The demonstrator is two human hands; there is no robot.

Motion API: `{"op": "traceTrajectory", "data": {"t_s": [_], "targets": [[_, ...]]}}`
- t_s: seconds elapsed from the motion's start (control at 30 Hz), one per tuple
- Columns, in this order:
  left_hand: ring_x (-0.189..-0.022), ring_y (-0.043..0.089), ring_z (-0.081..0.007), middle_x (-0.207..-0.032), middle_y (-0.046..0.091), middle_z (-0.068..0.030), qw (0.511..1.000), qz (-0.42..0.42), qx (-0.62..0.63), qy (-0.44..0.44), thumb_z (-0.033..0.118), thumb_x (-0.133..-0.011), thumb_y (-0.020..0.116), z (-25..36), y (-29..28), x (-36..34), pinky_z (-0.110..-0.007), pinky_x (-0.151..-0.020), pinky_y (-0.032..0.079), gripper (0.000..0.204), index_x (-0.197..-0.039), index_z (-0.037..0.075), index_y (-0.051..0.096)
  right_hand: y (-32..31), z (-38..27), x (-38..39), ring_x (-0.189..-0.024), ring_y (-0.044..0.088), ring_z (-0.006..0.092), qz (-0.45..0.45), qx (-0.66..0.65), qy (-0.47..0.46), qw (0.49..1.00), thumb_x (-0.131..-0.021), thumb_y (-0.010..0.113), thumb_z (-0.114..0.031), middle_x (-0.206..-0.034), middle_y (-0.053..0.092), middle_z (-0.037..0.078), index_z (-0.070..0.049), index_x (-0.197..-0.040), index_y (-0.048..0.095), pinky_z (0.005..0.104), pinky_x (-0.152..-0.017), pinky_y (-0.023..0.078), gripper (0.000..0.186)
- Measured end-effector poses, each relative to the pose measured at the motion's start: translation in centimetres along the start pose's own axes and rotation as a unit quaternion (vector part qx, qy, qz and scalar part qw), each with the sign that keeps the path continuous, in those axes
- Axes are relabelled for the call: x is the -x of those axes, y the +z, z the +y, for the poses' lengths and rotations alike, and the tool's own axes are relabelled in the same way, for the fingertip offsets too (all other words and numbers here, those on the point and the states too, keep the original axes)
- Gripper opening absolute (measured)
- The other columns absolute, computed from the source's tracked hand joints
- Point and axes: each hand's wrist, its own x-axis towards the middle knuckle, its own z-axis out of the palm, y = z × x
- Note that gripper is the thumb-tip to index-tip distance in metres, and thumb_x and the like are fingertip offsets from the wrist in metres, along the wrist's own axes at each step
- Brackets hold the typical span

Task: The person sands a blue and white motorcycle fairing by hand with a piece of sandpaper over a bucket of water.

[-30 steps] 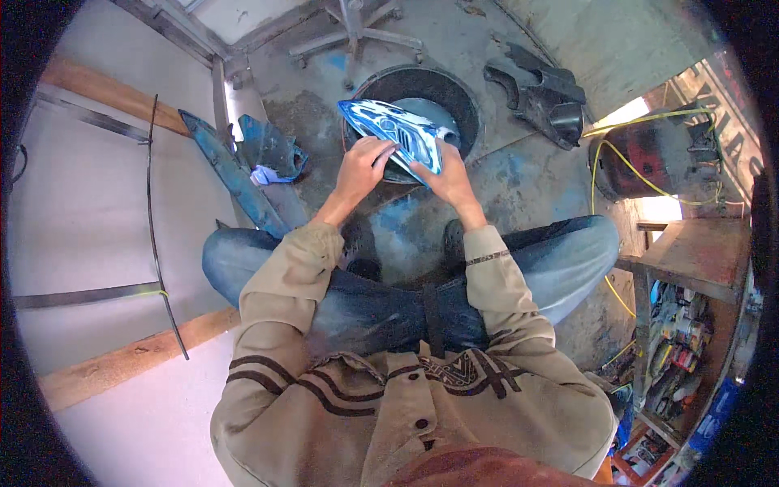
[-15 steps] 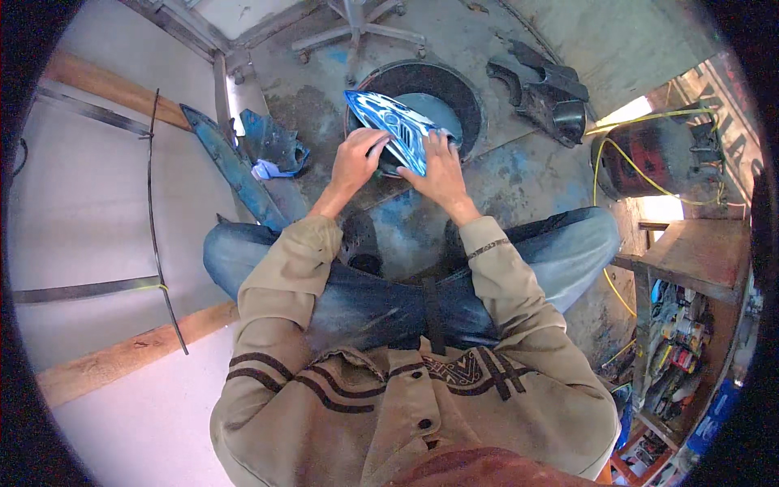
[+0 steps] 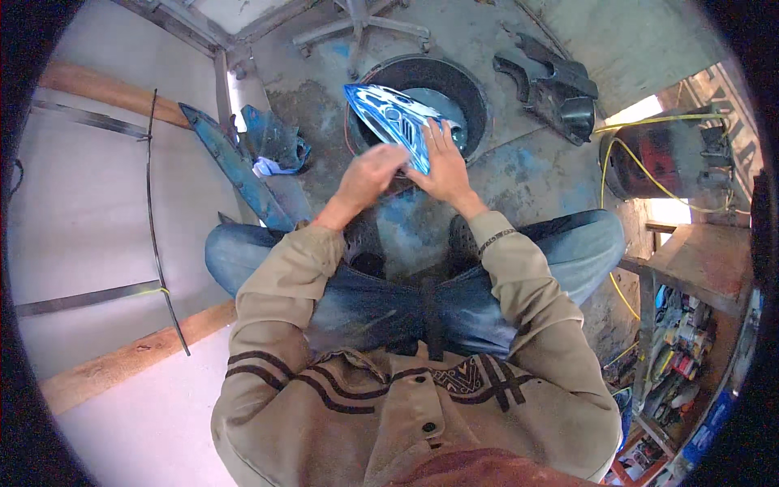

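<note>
A pointed blue-and-white patterned plastic panel, with slot-like markings, is held tilted above a round black tub. My right hand grips its near right end, fingers laid along the top face and thumb at the lower edge. At the panel's near edge is my left hand, slightly blurred, with its fingers curled together. Whether something small is pinched in them is hidden. Greyish water shows in the tub beyond the panel.
Blue-stained panels lean at the left by a pale wall. Black plastic parts lie right of the tub. Behind it stands a wheeled chair base. A dark drum with a yellow hose and a cluttered wooden shelf are at the right.
My left hand has moved down and right along the panel's near edge, fingers more curled. My right hand keeps its hold, and the panel has shifted only slightly.
</note>
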Motion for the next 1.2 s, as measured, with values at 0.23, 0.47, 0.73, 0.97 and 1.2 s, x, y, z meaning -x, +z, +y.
{"op": "traceTrajectory", "data": {"t_s": [0.23,0.47,0.73,0.97,1.2], "targets": [[-0.119,0.072,-0.0347,-0.126,0.075,-0.0162,1.000,0.020,-0.007,-0.015,0.000,-0.095,0.066,-0.1,-0.5,0.6,-0.044,-0.100,0.059,0.034,-0.127,0.008,0.073,-0.6,-0.9,-0.6,-0.160,0.022,0.0507,-0.024,-0.018,0.030,0.999,-0.088,0.074,-0.058,-0.170,0.033,0.027,0.006,-0.157,0.042,0.0531,-0.121,0.042,0.100],[-0.123,0.069,-0.0367,-0.128,0.073,-0.0170,0.992,0.089,-0.046,-0.078,-0.001,-0.092,0.066,-2.3,-1.1,0.0,-0.044,-0.103,0.058,0.035,-0.126,0.002,0.072,-0.6,-1.3,-1.0,-0.161,0.023,0.0488,-0.044,-0.032,0.060,0.997,-0.085,0.077,-0.055,-0.171,0.033,0.024,0.003,-0.159,0.042,0.0525,-0.122,0.041,0.100],[-0.128,0.067,-0.0367,-0.134,0.071,-0.0164,0.998,0.054,-0.023,-0.035,-0.002,-0.090,0.066,-2.9,-1.7,0.0,-0.046,-0.108,0.056,0.044,-0.134,0.005,0.069,-0.6,-1.2,-1.4,-0.161,0.024,0.0457,-0.028,-0.016,0.056,0.998,-0.083,0.080,-0.049,-0.172,0.033,0.021,0.002,-0.159,0.044,0.0517,-0.122,0.042,0.098],[-0.123,0.069,-0.0369,-0.128,0.073,-0.0179,0.998,0.039,0.041,0.038,-0.006,-0.088,0.063,-0.1,0.9,0.2,-0.046,-0.106,0.057,0.043,-0.129,0.002,0.070,-0.3,-0.4,-1.0,-0.159,0.028,0.0479,-0.001,-0.011,0.027,1.000,-0.085,0.080,-0.051,-0.169,0.037,0.024,0.001,-0.157,0.046,0.0526,-0.120,0.043,0.096],[-0.128,0.067,-0.0372,-0.130,0.073,-0.0167,0.996,0.059,-0.021,-0.055,-0.006,-0.091,0.065,-1.2,0.6,0.8,-0.046,-0.108,0.056,0.043,-0.132,0.005,0.070,-0.8,-1.5,-1.4,-0.158,0.030,0.0490,-0.010,-0.032,0.058,0.998,-0.083,0.081,-0.050,-0.169,0.039,0.024,0.002,-0.156,0.048,0.0519,-0.121,0.042,0.096]]}}
